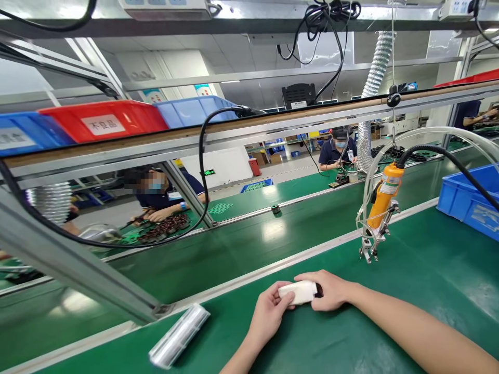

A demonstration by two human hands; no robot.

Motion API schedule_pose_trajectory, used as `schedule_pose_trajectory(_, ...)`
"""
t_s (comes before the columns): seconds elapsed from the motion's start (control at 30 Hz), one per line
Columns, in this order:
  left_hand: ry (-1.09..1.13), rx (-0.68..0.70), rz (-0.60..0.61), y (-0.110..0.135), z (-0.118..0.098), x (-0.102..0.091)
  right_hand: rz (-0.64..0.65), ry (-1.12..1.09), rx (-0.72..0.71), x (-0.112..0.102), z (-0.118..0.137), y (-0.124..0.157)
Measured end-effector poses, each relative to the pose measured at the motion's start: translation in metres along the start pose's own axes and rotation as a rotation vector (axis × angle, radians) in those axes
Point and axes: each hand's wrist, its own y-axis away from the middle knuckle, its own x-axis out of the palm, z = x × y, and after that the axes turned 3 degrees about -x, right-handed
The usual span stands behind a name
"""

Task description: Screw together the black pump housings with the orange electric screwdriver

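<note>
A white piece is between the two hands of the person, above the near part of the green worktop. Its long axis goes mostly from left to right, across the body, so each hand has one end. The left hand is closed on the left end, with its thumb laid on the face of the piece. The right hand closes around the right end, its fingers along the upper edge and its thumb below. Therefore neither grip is nearer; both touch the piece.

At the right end a dark part is visible, but the right hand covers most of it, and one cannot tell if it is joined to the white piece. Left fingers are partly hidden behind the piece. Both forearms are cut by the picture border. To the left lies a shiny roll, somewhat blurred; its content is hard to recognise.
</note>
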Motion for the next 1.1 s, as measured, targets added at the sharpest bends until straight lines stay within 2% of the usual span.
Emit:
schedule_pose_trajectory(0.07, -0.06, 0.045, -0.049, 0.0, 0.004, 0.0, -0.001, 0.009, 0.022, -0.001, 0.003, 0.0)
schedule_pose_trajectory(0.17, -0.152, 0.102, -0.087, -0.005, 0.012, -0.002, -0.07, 0.07, 0.038, 0.001, 0.008, -0.002)
schedule_pose_trajectory(0.23, -0.215, 0.152, -0.107, -0.019, 0.018, -0.005, -0.125, 0.121, 0.037, 0.0, 0.012, -0.006)
schedule_pose_trajectory(0.3, -0.285, 0.224, -0.151, -0.046, 0.021, -0.009, -0.21, 0.171, 0.036, -0.01, 0.02, -0.012)
schedule_pose_trajectory(0.37, -0.36, 0.309, -0.227, -0.083, 0.02, -0.009, -0.32, 0.215, 0.015, -0.031, 0.035, -0.017)
schedule_pose_trajectory(0.47, -0.476, 0.419, -0.347, -0.143, 0.013, -0.001, -0.527, 0.266, -0.102, -0.081, 0.075, -0.017)
schedule_pose_trajectory(0.5, -0.516, 0.45, -0.382, -0.16, 0.011, 0.004, -0.636, 0.291, -0.18, -0.099, 0.092, -0.013)
schedule_pose_trajectory(0.57, -0.602, 0.497, -0.431, -0.185, 0.008, 0.014, -0.939, 0.373, -0.406, -0.134, 0.124, 0.002)
schedule_pose_trajectory(0.63, -0.689, 0.527, -0.455, -0.195, 0.008, 0.021, -1.219, 0.451, -0.565, -0.163, 0.147, 0.022)
schedule_pose_trajectory(0.73, -0.796, 0.55, -0.5, -0.189, 0.013, 0.022, -1.481, 0.454, -0.639, -0.196, 0.157, 0.047)
schedule_pose_trajectory(0.83, -0.874, 0.573, -0.566, -0.172, 0.015, 0.02, -1.607, 0.349, -0.589, -0.22, 0.139, 0.057)
schedule_pose_trajectory(0.9, -0.92, 0.61, -0.557, -0.158, 0.015, 0.022, -1.667, 0.241, -0.483, -0.233, 0.119, 0.056)
schedule_pose_trajectory(1.1, -1.074, 0.775, -0.351, -0.106, 0.013, 0.037, -1.703, -0.027, -0.216, -0.255, 0.061, 0.051)
